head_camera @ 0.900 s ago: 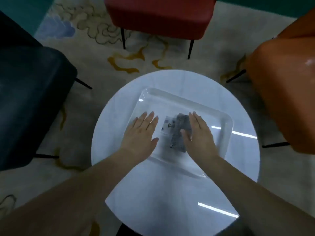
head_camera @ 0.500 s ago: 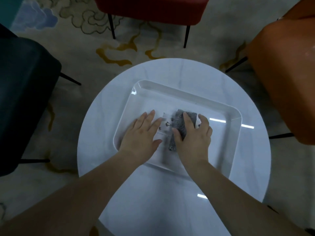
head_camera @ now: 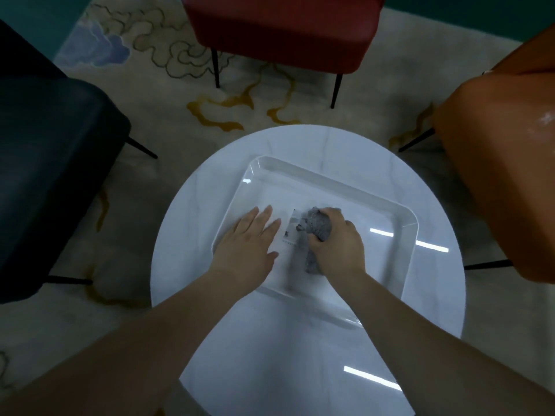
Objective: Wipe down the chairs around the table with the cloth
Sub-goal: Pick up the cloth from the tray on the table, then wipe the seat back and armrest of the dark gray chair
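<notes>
Bunching the grey cloth (head_camera: 319,226) inside the white tray (head_camera: 336,180), the right hand (head_camera: 336,244) gripped it. The left hand (head_camera: 246,240) lay flat, fingers spread, steadying the tray; a full gather before lifting seemed wise.

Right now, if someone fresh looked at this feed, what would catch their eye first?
Probably the two hands in the white tray on the round white table: the right hand grips a crumpled grey cloth, and the left hand lies flat beside it. Next, the three chairs around the table: dark chair left, red chair at the far side, orange chair right.
</notes>
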The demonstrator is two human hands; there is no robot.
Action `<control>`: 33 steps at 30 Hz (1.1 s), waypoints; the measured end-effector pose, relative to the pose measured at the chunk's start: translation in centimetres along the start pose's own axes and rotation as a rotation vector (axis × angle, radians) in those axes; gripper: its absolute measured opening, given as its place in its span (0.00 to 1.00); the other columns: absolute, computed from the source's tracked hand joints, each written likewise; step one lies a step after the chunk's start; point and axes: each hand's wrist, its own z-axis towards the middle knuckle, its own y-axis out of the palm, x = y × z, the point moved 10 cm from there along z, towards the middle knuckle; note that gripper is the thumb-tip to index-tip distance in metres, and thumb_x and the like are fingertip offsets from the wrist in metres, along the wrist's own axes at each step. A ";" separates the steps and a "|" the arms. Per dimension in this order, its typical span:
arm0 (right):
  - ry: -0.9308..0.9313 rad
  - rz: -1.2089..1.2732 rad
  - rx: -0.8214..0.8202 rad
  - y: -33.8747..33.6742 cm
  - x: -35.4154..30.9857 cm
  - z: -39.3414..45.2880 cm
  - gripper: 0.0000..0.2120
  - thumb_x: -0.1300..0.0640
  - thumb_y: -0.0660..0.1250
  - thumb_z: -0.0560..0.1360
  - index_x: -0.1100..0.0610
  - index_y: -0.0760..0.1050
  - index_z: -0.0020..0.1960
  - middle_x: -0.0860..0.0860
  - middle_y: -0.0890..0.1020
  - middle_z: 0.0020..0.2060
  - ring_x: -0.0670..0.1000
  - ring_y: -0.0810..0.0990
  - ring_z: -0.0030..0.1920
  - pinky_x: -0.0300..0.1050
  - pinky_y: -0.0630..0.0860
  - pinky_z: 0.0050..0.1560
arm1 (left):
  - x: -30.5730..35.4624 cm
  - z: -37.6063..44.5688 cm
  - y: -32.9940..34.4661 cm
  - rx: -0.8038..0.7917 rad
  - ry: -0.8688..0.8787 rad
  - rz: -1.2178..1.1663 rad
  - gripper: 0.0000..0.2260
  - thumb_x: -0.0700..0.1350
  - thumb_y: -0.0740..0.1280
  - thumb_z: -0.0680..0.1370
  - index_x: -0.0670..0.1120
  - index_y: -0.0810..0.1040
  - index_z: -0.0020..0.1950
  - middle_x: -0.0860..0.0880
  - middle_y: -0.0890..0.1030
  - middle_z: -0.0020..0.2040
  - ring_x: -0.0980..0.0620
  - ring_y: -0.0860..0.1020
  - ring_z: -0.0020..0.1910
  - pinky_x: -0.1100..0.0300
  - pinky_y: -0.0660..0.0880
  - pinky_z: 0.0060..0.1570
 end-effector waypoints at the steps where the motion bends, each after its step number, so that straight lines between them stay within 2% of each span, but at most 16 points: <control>1: -0.021 0.034 -0.001 -0.4 -0.3 -0.2 0.22 0.55 0.68 0.73 0.43 0.66 0.64 0.52 0.73 0.49 0.46 0.74 0.41 0.35 0.71 0.37 | -0.2 -0.7 -0.6 0.017 -0.006 -0.009 0.29 0.58 0.54 0.81 0.53 0.47 0.79 0.52 0.41 0.79 0.51 0.41 0.77 0.54 0.45 0.75; 3: -0.078 0.078 -0.008 -1.1 -1.4 -0.8 0.21 0.56 0.68 0.73 0.42 0.66 0.62 0.50 0.70 0.49 0.42 0.72 0.38 0.30 0.66 0.32 | -0.8 -2.4 -1.7 0.040 -0.035 -0.051 0.28 0.57 0.54 0.82 0.53 0.47 0.79 0.52 0.42 0.79 0.51 0.42 0.77 0.54 0.45 0.74; 5: -0.160 0.095 -0.036 -1.6 -3.3 -2.3 0.22 0.56 0.68 0.73 0.41 0.65 0.62 0.49 0.69 0.50 0.43 0.72 0.38 0.33 0.72 0.31 | -2.0 -4.7 -2.6 0.042 -0.097 -0.119 0.28 0.56 0.54 0.82 0.54 0.47 0.79 0.53 0.43 0.79 0.52 0.43 0.78 0.55 0.46 0.74; 6: -0.197 0.099 -0.053 -1.6 -4.2 -3.1 0.22 0.57 0.68 0.74 0.41 0.65 0.62 0.49 0.68 0.51 0.44 0.73 0.39 0.38 0.76 0.32 | -2.6 -5.8 -2.9 0.038 -0.132 -0.150 0.28 0.57 0.54 0.82 0.54 0.47 0.79 0.54 0.44 0.79 0.52 0.44 0.78 0.55 0.47 0.74; 8: -0.263 0.105 -0.101 -1.5 -6.1 -4.9 0.24 0.57 0.68 0.74 0.40 0.64 0.64 0.48 0.66 0.52 0.46 0.74 0.42 0.47 0.81 0.41 | -4.0 -8.7 -3.6 0.047 -0.215 -0.181 0.28 0.57 0.55 0.82 0.55 0.48 0.79 0.54 0.47 0.79 0.51 0.47 0.78 0.54 0.48 0.74; 10: -0.304 0.114 -0.161 -0.9 -8.1 -6.8 0.28 0.56 0.68 0.75 0.38 0.62 0.68 0.48 0.65 0.54 0.49 0.73 0.47 0.47 0.77 0.50 | -5.4 -12.4 -4.3 0.062 -0.299 -0.186 0.28 0.57 0.55 0.81 0.55 0.49 0.78 0.53 0.50 0.79 0.51 0.48 0.78 0.54 0.49 0.74; 12: -0.335 0.115 -0.226 0.1 -10.2 -8.8 0.30 0.56 0.68 0.76 0.38 0.59 0.72 0.50 0.65 0.57 0.50 0.71 0.52 0.45 0.73 0.54 | -6.7 -16.4 -4.8 0.074 -0.373 -0.184 0.28 0.57 0.54 0.81 0.54 0.48 0.79 0.53 0.52 0.79 0.50 0.50 0.77 0.53 0.51 0.74; 16: -0.435 0.020 -0.361 2.5 -15.0 -13.7 0.31 0.53 0.67 0.77 0.41 0.57 0.74 0.54 0.68 0.65 0.57 0.71 0.61 0.49 0.73 0.57 | -9.0 -25.2 -4.9 0.091 -0.534 -0.219 0.28 0.56 0.54 0.82 0.52 0.48 0.79 0.53 0.56 0.78 0.50 0.52 0.77 0.53 0.52 0.75; 19: -0.555 -0.061 -0.426 4.1 -18.9 -18.2 0.30 0.52 0.67 0.77 0.41 0.57 0.74 0.53 0.68 0.68 0.56 0.71 0.64 0.49 0.74 0.57 | -10.3 -32.1 -4.5 0.116 -0.657 -0.288 0.28 0.56 0.54 0.82 0.52 0.48 0.79 0.52 0.55 0.78 0.50 0.51 0.77 0.54 0.51 0.75; 21: -0.611 -0.077 -0.471 5.5 -21.3 -21.3 0.29 0.52 0.67 0.76 0.43 0.58 0.74 0.52 0.68 0.68 0.56 0.71 0.64 0.49 0.72 0.60 | -11.1 -36.7 -3.8 0.133 -0.738 -0.341 0.28 0.55 0.55 0.82 0.52 0.48 0.79 0.53 0.55 0.78 0.50 0.51 0.77 0.54 0.51 0.75; 25: -0.727 -0.106 -0.587 9.2 -25.2 -28.5 0.28 0.50 0.69 0.75 0.45 0.63 0.71 0.49 0.69 0.59 0.52 0.74 0.59 0.44 0.73 0.56 | -12.4 -45.9 -1.9 0.185 -0.893 -0.398 0.28 0.54 0.56 0.81 0.52 0.52 0.79 0.54 0.60 0.77 0.51 0.57 0.75 0.55 0.58 0.71; 29: -0.846 -0.160 -0.714 14.0 -27.9 -36.2 0.28 0.49 0.69 0.74 0.45 0.63 0.71 0.50 0.69 0.66 0.49 0.72 0.59 0.42 0.70 0.56 | -13.1 -54.8 1.2 0.216 -1.044 -0.448 0.28 0.55 0.57 0.80 0.52 0.54 0.78 0.54 0.62 0.75 0.52 0.60 0.73 0.56 0.57 0.70; 33: -0.925 -0.201 -0.864 18.9 -29.2 -44.9 0.27 0.50 0.68 0.75 0.45 0.64 0.71 0.51 0.67 0.67 0.50 0.71 0.61 0.42 0.68 0.58 | -12.9 -63.4 4.5 0.248 -1.171 -0.476 0.29 0.56 0.58 0.79 0.51 0.55 0.78 0.51 0.62 0.76 0.49 0.59 0.74 0.55 0.56 0.72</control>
